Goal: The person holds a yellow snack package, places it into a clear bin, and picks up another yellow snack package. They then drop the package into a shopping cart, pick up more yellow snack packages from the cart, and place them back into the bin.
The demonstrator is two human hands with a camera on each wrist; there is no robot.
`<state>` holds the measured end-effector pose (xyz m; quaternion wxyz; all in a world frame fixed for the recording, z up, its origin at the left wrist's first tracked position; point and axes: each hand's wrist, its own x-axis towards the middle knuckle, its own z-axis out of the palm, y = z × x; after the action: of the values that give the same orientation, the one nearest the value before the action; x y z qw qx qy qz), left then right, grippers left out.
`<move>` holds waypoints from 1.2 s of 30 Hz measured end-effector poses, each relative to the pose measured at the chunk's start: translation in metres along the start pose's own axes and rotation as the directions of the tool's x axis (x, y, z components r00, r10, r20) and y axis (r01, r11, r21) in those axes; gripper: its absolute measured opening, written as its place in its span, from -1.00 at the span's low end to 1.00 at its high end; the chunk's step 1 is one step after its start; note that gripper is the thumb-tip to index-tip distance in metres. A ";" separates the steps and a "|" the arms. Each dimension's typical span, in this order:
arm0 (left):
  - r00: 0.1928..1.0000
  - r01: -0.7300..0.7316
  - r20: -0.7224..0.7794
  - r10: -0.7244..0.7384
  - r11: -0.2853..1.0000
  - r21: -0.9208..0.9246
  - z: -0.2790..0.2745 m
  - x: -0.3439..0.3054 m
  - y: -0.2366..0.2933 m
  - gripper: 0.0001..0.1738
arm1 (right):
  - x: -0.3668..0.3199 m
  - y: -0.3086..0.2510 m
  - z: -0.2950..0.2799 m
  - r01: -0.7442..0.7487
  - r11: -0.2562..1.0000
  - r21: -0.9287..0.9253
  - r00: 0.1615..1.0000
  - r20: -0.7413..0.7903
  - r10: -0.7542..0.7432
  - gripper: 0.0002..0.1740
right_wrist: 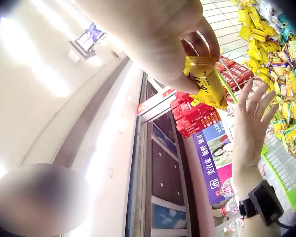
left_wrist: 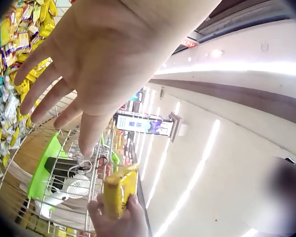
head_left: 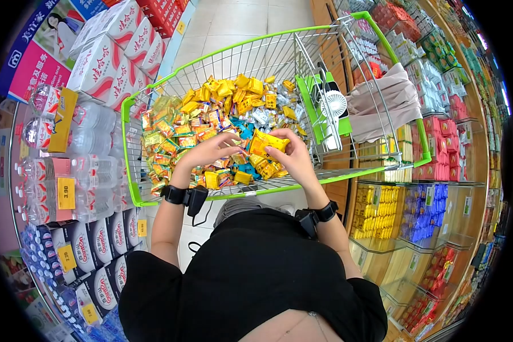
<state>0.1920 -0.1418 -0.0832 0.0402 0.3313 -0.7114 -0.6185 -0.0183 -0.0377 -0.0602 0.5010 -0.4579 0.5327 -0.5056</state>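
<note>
1. Right grip (head_left: 295, 158): pinching one glossy yellow plastic-wrapped packet (head_left: 267, 143).
2. Left grip (head_left: 211, 151): fingers spread, just beside the right grip.
3. Heap of small multicoloured wrapped packets (head_left: 202, 122): beneath both grips, in green-rimmed wire cart (head_left: 135, 194).

In the shopping cart (head_left: 134, 194), wrapped snacks (head_left: 211, 119) are lying left of a handheld fan (head_left: 333, 105); water bottles (head_left: 94, 171) are standing to the cart's left.

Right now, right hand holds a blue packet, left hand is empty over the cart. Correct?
Wrong colour: the packet in the right hand is yellow, as the head view shows. The left hand is indeed empty over the cart.
</note>
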 end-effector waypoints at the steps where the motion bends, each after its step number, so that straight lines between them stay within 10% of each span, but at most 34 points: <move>1: 1.000 0.001 0.001 -0.001 1.000 -0.001 -0.007 0.002 -0.010 -0.62 | 0.000 0.000 0.000 -0.003 1.000 0.016 1.000 0.000 0.003 -0.68; 10: 0.874 0.100 -0.483 0.049 0.955 0.278 -0.068 0.031 -0.069 -0.44 | 0.005 0.011 -0.003 -0.020 0.999 0.039 0.999 -0.035 0.021 -0.69; 17: 0.826 0.097 -0.564 0.010 0.983 0.159 -0.095 0.085 -0.096 -0.61 | 0.006 0.022 -0.004 -0.015 0.999 0.037 0.995 -0.101 0.019 -0.67; 22: 0.811 0.158 -0.502 -0.301 0.938 -0.307 -0.099 0.122 -0.103 -0.60 | 0.004 0.014 -0.005 -0.080 0.996 0.045 0.991 -0.108 0.085 -0.66; 36: 0.849 0.116 -0.396 -0.350 0.854 -0.507 -0.109 0.161 -0.118 -0.36 | 0.010 0.006 -0.017 -0.028 0.999 0.026 0.971 -0.237 0.033 -0.68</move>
<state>0.1678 -0.3204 -0.2218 0.2134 0.5391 -0.4634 -0.6702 -0.0363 -0.0462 -0.0671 0.4465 -0.3801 0.5900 -0.5550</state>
